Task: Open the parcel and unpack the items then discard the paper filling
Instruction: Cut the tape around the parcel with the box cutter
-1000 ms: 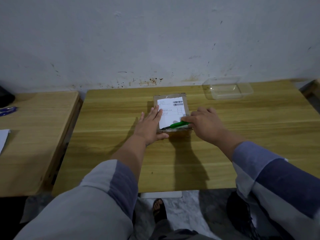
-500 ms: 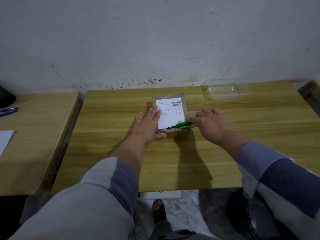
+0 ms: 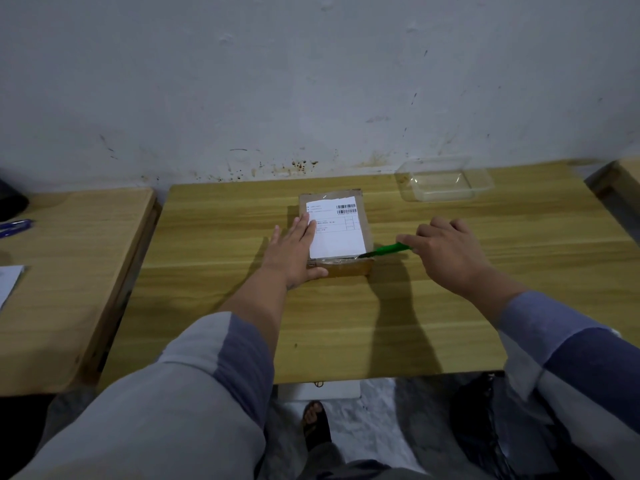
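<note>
A small brown cardboard parcel (image 3: 363,216) with a white shipping label lies flat on the wooden table (image 3: 346,323), still taped shut. My left hand (image 3: 294,252) rests flat on the parcel's left side, fingers spread, thumb at its near left corner. My right hand (image 3: 450,252) is to the right of the parcel and grips a green-handled cutter (image 3: 389,250). The cutter's tip touches the parcel's near right corner, at the taped front edge.
A clear plastic tray (image 3: 446,181) stands at the back right by the wall. A second wooden table (image 3: 69,271) adjoins on the left, with a white sheet (image 3: 8,284) and a blue object (image 3: 14,227) on it. Below the table edge, a sandalled foot shows on the floor.
My right hand has drawn the cutter to the right along the parcel's near edge, from about mid-edge to the right corner. The left hand stays pressed on the parcel.
</note>
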{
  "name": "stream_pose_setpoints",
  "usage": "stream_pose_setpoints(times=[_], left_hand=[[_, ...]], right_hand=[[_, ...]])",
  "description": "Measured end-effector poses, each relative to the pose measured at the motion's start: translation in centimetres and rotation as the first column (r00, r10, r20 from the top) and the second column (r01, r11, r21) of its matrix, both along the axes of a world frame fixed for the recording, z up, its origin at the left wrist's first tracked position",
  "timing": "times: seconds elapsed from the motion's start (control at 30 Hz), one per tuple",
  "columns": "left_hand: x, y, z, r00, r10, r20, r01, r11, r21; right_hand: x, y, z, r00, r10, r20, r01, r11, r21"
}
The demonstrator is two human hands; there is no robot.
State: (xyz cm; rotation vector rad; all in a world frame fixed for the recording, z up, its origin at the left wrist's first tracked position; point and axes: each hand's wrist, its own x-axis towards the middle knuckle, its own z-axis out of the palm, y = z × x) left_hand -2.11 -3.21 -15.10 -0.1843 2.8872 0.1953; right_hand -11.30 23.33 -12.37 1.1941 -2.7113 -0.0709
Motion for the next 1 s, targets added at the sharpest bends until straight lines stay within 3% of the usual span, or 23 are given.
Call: stream_pose_setpoints(times=[0.17, 0.3, 0.37, 0.47, 0.6, 0.67, 0.83, 1.0], left_hand=[[0.0, 0.2, 0.1, 1.000, 0.009, 0.010, -0.009, 1.000, -0.003], [-0.1, 0.4, 0.2, 0.999, 0.030, 0.020, -0.030, 1.000, 0.006], [-0.1, 0.6, 0.3, 0.999, 0.048, 0.019, -0.049, 0.999, 0.021], [-0.1, 1.3, 0.0, 0.995, 0.103, 0.012, -0.103, 0.992, 0.076], [-0.6, 2.2, -0.1, 0.987, 0.159, -0.005, -0.158, 0.983, 0.091], [-1.1, 2.4, 0.0, 0.986, 0.162, -0.033, -0.157, 0.982, 0.106], [-3.9, 2.5, 0.2, 0.992, 0.111, -0.053, -0.105, 0.990, 0.099], [-6.2, 1.8, -0.1, 0.997, 0.059, -0.056, -0.053, 0.994, 0.092]], right_hand=[[0.1, 0.5, 0.1, 0.999, -0.033, -0.001, 0.033, 0.999, -0.018], [0.3, 1.1, 1.4, 0.937, -0.258, 0.235, 0.272, 0.962, -0.027], [0.1, 1.4, 2.0, 0.795, -0.388, 0.467, 0.477, 0.875, -0.086], [0.0, 0.9, 2.0, 0.517, -0.340, 0.785, 0.706, 0.688, -0.168], [0.2, -0.3, 1.0, 0.168, -0.161, 0.972, 0.882, 0.465, -0.076], [-0.2, -0.9, 0.5, 0.064, -0.063, 0.996, 0.917, 0.398, -0.033], [-1.7, -3.1, -0.9, 0.056, -0.027, 0.998, 0.951, 0.306, -0.045], [-2.4, -5.0, -2.0, 0.234, -0.216, 0.948, 0.946, 0.276, -0.170]])
